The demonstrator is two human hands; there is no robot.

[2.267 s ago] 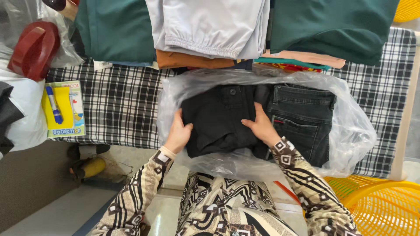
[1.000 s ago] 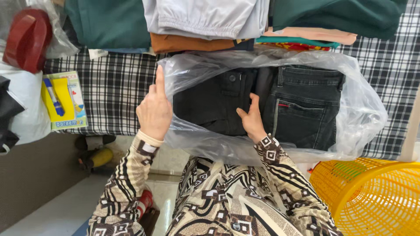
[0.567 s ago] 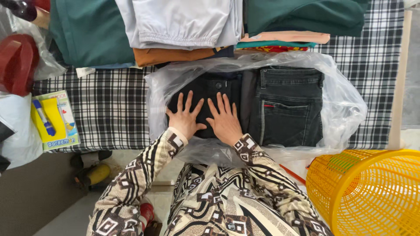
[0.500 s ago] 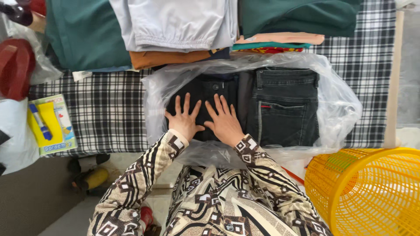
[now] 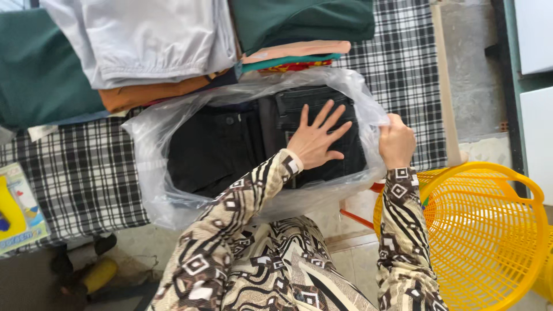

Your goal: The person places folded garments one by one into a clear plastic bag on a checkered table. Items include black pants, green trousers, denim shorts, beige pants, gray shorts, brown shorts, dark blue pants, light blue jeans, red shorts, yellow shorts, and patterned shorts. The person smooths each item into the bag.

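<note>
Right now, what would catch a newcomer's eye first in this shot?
The clear plastic bag on the checked cloth, with dark jeans inside. The left hand lies flat on the jeans, and the right hand grips the bag's edge. A bright yellow basket sits at lower right, folded clothes stacked behind the bag.

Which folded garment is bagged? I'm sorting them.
The black jeans inside the clear plastic bag, under the left hand; the other clothes lie stacked unbagged behind.

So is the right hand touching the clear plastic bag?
Touching. The head view shows the right hand closed in a fist around the edge of the clear plastic bag, with bunched film in its grip.
</note>
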